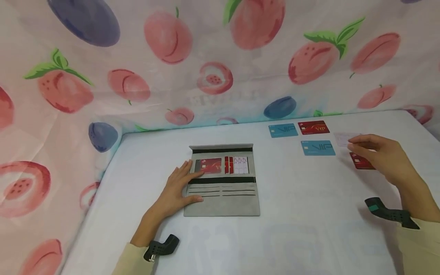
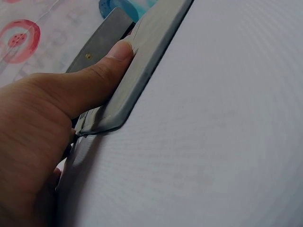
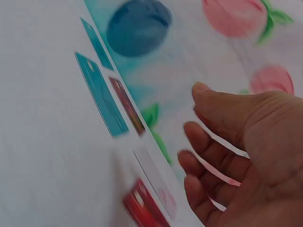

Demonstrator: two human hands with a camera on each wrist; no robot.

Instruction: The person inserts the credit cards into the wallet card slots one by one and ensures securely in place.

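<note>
A grey wallet [image 1: 223,208] lies unfolded on the white table. My left hand [image 1: 176,189] rests along its left side, fingers stretched over the upper pocket and thumb on the lower flap. In the left wrist view the thumb [image 2: 120,52] presses on the wallet's edge. Red cards [image 1: 210,165] and a white printed card [image 1: 240,165] show in the wallet's clear windows. My right hand [image 1: 388,158] hovers at the right with loosely bent fingers and nothing in them. Beneath it lie a red card [image 1: 360,162], partly hidden, and a pale card [image 1: 343,138].
Left of the right hand lie two blue VIP cards [image 1: 317,149] and a red VIP card [image 1: 313,127], flat near the table's back edge. A fruit-print cloth [image 1: 240,103] rises behind the table and along its left side.
</note>
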